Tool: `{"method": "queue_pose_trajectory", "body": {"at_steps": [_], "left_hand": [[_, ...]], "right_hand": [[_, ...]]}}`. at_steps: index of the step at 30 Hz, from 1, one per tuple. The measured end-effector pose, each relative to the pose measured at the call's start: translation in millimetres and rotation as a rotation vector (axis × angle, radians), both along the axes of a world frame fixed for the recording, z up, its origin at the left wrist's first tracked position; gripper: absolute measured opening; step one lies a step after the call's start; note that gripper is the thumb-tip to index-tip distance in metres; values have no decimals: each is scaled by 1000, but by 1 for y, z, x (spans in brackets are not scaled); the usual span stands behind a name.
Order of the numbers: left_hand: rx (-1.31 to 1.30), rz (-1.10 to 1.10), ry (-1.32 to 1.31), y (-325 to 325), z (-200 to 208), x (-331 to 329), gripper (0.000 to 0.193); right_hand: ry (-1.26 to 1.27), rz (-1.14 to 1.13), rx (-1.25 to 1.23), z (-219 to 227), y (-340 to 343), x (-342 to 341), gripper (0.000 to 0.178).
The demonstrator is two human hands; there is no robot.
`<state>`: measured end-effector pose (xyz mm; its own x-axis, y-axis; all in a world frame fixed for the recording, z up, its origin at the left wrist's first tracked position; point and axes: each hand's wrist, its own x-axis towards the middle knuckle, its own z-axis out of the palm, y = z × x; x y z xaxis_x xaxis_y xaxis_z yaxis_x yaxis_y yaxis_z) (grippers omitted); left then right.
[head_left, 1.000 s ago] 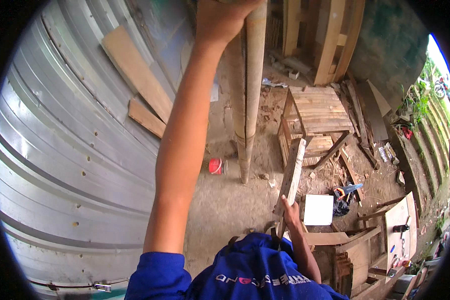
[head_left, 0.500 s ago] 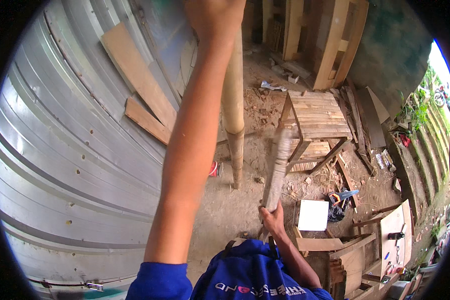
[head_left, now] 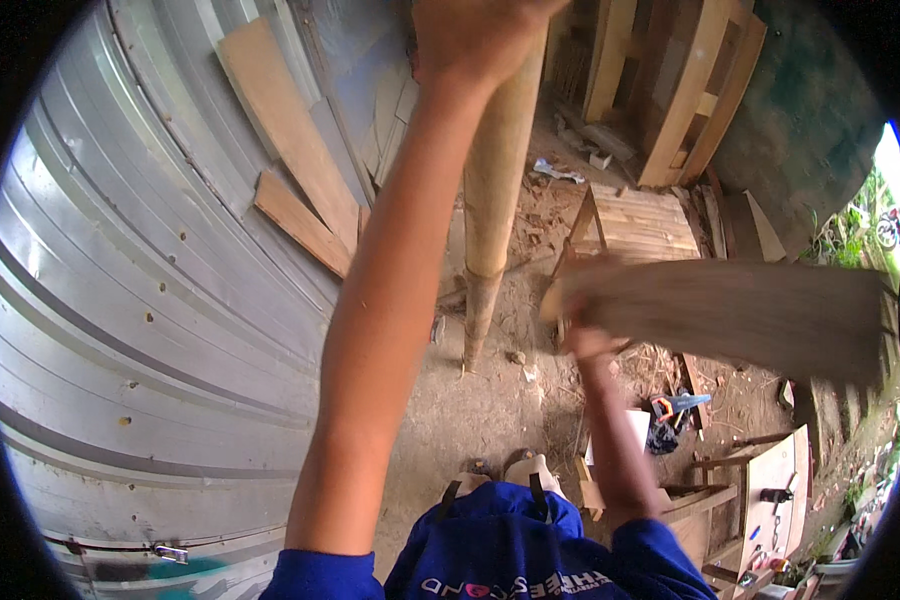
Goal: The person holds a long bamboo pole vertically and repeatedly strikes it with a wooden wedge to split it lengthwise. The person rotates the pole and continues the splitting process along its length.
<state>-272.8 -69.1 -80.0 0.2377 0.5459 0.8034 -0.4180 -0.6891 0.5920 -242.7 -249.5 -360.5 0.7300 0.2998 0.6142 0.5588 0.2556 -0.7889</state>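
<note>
My left hand (head_left: 480, 40) is raised at the top of the view, closed around an upright bamboo pole (head_left: 495, 190); part of the hand is cut off by the picture's edge. The pole's lower end meets the dirt floor in front of me. In my right hand (head_left: 592, 340) is a long, flat grey-brown board (head_left: 740, 310), smeared by motion. It stretches sideways to the right from the fist, apart from the pole, and widens toward its far end. Behind it, a slatted wooden stool (head_left: 645, 218) is partly hidden.
Corrugated metal sheeting (head_left: 160, 330) walls the left, with planks (head_left: 290, 120) leaning on it. A wooden frame (head_left: 670, 90) stands at the back. To the lower right are a handsaw (head_left: 682, 403) and a wooden bench (head_left: 776, 495). Scraps litter the ground.
The board has swung from pointing away from me to lying sideways on the right. My right hand has risen and moved farther forward. The left hand stays high on the pole.
</note>
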Motion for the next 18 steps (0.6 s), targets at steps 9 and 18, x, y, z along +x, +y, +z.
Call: {"method": "queue_pose_trajectory", "body": {"at_steps": [9,18], "left_hand": [[56,6,-78,21,-2,-19,66],[58,-54,-96,22,-6,-18,62]], "right_hand": [[242,68,-163,-43,-30,17,47],[472,207,-570,-117,2,-53,74]]}}
